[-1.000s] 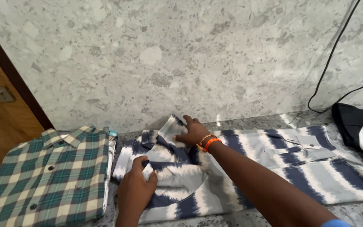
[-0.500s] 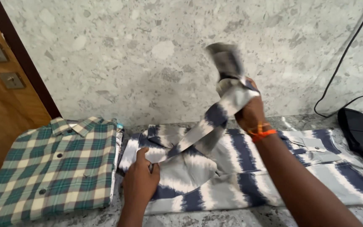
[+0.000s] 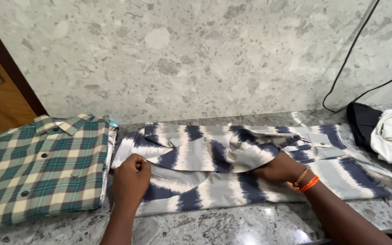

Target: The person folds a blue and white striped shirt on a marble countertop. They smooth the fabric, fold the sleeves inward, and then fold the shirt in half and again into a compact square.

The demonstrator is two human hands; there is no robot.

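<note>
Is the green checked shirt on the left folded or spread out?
Folded. The green checked shirt lies as a neat rectangle with its collar on top, and stacked layer edges show along its right side.

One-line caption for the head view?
Left hand and right hand press a striped shirt flat beside a folded plaid shirt.

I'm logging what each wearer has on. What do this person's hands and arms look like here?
Both forearms are bare, with no sleeves, gloves or rings visible. The right hand has an orange thread band and a thin gold-coloured bracelet at the wrist. The left hand wears nothing that shows.
</note>
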